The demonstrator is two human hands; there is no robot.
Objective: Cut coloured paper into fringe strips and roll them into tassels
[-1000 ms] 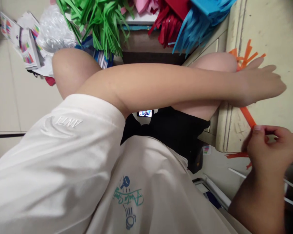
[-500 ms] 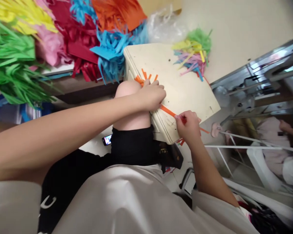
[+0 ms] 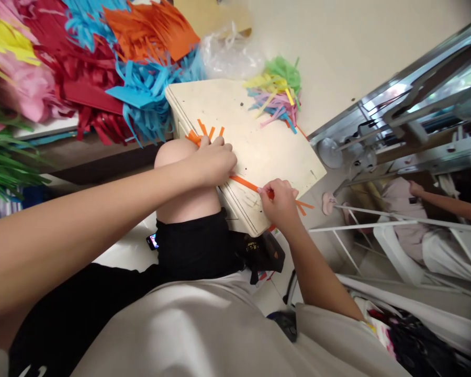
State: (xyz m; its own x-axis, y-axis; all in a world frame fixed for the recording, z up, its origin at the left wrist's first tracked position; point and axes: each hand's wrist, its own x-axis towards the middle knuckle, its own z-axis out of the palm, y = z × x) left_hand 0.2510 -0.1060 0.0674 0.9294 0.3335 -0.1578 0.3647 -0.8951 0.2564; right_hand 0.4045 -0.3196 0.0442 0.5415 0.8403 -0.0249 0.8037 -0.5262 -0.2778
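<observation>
An orange strip (image 3: 244, 183) runs taut between my hands, low over the cream-coloured board-like surface (image 3: 215, 104) beside my knee. My left hand (image 3: 215, 162) is closed on its upper-left end, and several orange strip ends fan out beyond the fingers. The right hand (image 3: 278, 201) pinches the strip near the board's lower right edge; loose orange ends stick out past it. What lies inside each palm is hidden. A bunch of green, yellow, pink and blue strips (image 3: 278, 91) rests at the board's far edge.
Piles of fringed material in orange (image 3: 153, 29), blue (image 3: 145, 89), dark red (image 3: 90, 94) and green (image 3: 8, 162) lie at the left. A clear plastic bag (image 3: 231, 55) sits behind the board. A phone (image 3: 153, 241) is low by my leg. At right, another person sits beyond white metal bars (image 3: 349, 228).
The whole view has shifted, so the board and hands appear further left. Both hands keep hold of the orange strip, and more loose ends show past my right hand.
</observation>
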